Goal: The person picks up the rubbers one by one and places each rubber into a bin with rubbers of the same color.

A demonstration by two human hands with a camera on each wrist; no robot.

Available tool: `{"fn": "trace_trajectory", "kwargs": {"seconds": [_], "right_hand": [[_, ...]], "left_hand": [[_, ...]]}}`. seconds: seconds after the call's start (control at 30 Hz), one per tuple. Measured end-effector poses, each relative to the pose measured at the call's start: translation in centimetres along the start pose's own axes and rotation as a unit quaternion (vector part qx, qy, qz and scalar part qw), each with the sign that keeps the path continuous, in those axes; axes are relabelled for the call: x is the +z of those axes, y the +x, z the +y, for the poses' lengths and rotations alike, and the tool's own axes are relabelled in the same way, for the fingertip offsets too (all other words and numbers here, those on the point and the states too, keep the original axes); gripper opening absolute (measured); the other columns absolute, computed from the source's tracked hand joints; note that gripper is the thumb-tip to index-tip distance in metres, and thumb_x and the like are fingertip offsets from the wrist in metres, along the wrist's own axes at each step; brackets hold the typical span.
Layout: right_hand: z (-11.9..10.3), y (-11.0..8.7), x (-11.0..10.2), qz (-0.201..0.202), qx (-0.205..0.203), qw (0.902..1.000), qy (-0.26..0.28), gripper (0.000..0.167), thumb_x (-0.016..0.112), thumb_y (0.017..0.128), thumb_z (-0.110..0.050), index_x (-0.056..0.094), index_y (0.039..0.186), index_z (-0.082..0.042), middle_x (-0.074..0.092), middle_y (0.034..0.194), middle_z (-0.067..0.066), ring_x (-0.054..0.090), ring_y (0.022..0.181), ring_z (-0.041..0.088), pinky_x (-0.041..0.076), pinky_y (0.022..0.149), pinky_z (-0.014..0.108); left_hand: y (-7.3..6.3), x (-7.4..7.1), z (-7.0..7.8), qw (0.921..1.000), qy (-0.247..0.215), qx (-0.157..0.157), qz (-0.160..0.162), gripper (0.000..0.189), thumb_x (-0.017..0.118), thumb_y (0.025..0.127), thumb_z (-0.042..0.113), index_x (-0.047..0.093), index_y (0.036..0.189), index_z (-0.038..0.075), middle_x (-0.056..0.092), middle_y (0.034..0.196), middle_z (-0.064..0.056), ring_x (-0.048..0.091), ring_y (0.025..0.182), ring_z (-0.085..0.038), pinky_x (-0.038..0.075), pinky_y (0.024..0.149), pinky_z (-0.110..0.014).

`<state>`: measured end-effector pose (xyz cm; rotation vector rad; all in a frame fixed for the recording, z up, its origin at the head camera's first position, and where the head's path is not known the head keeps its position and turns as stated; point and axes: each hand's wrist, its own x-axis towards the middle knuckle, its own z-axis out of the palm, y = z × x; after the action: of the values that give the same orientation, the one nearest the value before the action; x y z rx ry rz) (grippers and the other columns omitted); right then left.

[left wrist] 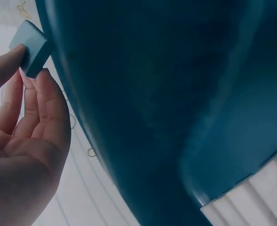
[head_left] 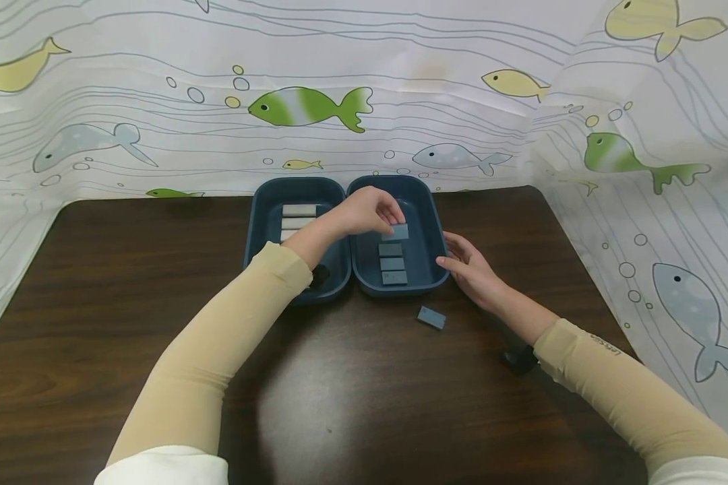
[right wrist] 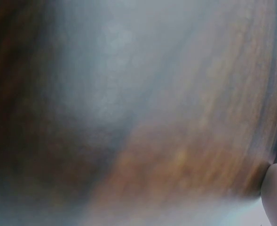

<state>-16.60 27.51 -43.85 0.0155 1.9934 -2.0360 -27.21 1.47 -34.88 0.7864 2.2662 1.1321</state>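
My left hand [head_left: 369,210] reaches over the right-hand blue tray [head_left: 426,232]. Between its thumb and fingertips it pinches a small blue-grey rectangular tile [head_left: 398,232]; the left wrist view shows this tile [left wrist: 29,48] held tilted. Below it in the same tray, several similar tiles [head_left: 391,264] lie in a column. The right hand [head_left: 474,273] holds that tray's right side, thumb at the rim and fingers along the outside. Only a bit of a finger [right wrist: 275,193] enters the right wrist view.
Joined side by side with it, the left blue tray [head_left: 257,219] contains several white tiles [head_left: 299,210], partly hidden by my left forearm. A loose blue-grey tile [head_left: 431,318] lies on the dark wooden table [head_left: 340,404] in front. Fish-patterned sheeting [head_left: 400,67] stands behind.
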Motion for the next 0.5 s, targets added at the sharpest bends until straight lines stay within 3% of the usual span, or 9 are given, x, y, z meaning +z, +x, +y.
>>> {"fn": "trace_trajectory", "kwargs": {"seconds": [0.5], "right_hand": [[0.0, -0.1, -0.1, 0.002, 0.004, 1.0000, -0.004, 0.064, 0.054, 0.109, -0.007, 0.023, 0.166, -0.004, 0.031, 0.166, 0.015, 0.043, 0.138, 0.014, 0.046, 0.106, 0.013]], "left_hand": [[2.1, 0.8, -1.6, 0.9995, 0.028, -0.013, 0.011, 0.020, 0.075, 0.093, -0.005, 0.077, 0.112, -0.001, 0.074, 0.114, -0.016, 0.068, 0.107, -0.027, 0.058, 0.095, -0.036]]}}
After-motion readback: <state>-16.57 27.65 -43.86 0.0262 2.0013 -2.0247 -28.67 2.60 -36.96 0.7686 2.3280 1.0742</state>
